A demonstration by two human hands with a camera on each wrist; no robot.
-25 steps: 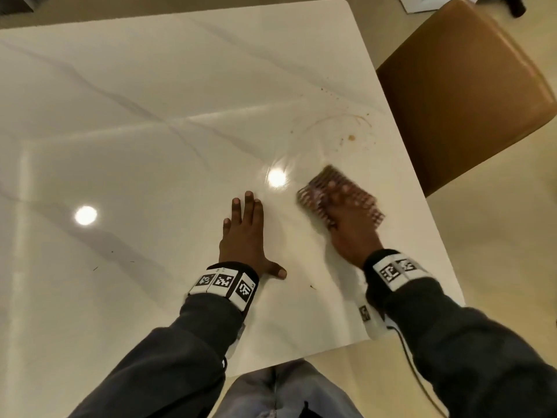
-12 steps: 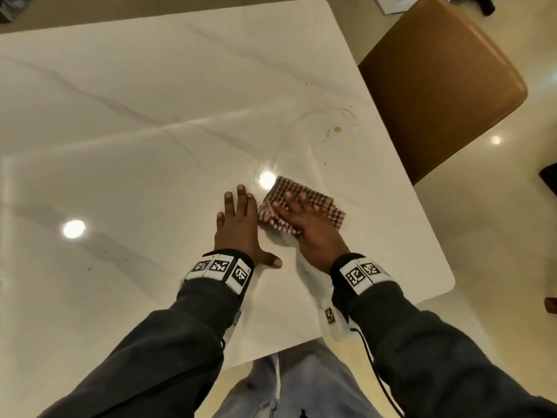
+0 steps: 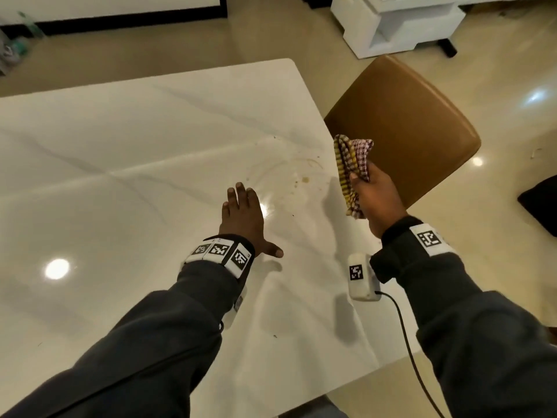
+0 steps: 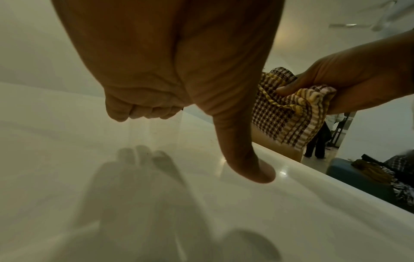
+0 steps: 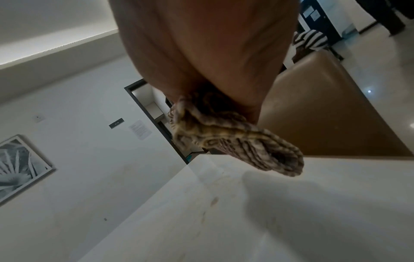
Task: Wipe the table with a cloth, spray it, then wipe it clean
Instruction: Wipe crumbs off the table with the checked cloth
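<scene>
Cloth [image 3: 352,167] now lifted, bunched in right hand [image 3: 376,194]; left hand [image 3: 244,215] flat on table [image 3: 120,146] beside chair [image 3: 407,122].

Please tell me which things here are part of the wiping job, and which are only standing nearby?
Part of the job:
checked cloth, gripped in the right hand
white table with brown stains
left hand, flat on the table

Only nearby:
brown chair
white cabinet

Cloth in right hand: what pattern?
Brown-and-white checks with yellow stripes on the cloth; clearest from the left wrist.

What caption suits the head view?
Right hand lifts checked cloth above stained table; left hand lies flat.
</scene>
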